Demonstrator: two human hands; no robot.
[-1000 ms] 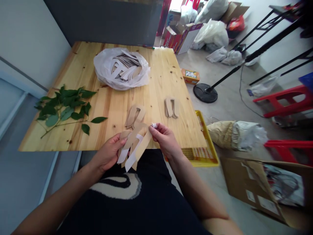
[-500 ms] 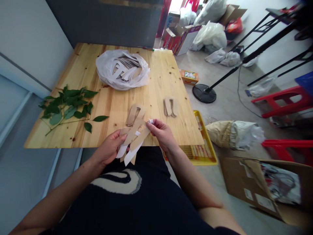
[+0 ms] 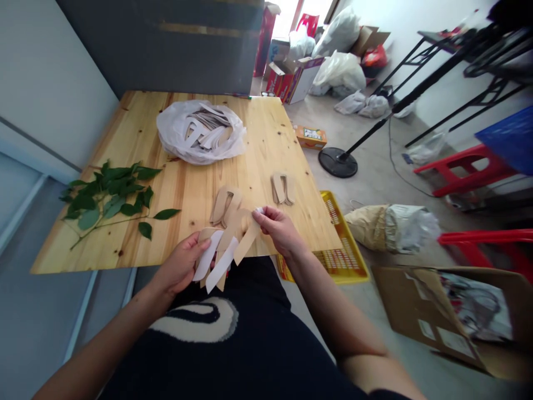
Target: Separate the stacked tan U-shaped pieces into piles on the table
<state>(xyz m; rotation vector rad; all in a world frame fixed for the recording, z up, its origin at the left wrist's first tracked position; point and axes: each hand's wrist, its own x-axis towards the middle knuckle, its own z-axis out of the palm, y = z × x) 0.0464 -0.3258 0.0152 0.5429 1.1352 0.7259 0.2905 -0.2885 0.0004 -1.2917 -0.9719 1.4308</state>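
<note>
**Soft daylight, bent edges**

Daylight comes in through the bright opening [image 3: 287, 16] at top centre, burnt out almost to white; the rest of the room is evenly lit and a little flat; the pine table top [image 3: 258, 161] has a mild sheen, and shadows stay faint and soft beneath my left hand [image 3: 179, 265] and my right hand [image 3: 278, 230]; the card strips [image 3: 222, 264] look fairly sharp; the wide lens bows the wall [image 3: 41, 72] at upper left; the cardboard box [image 3: 410, 311] at lower right goes slightly soft.
</note>
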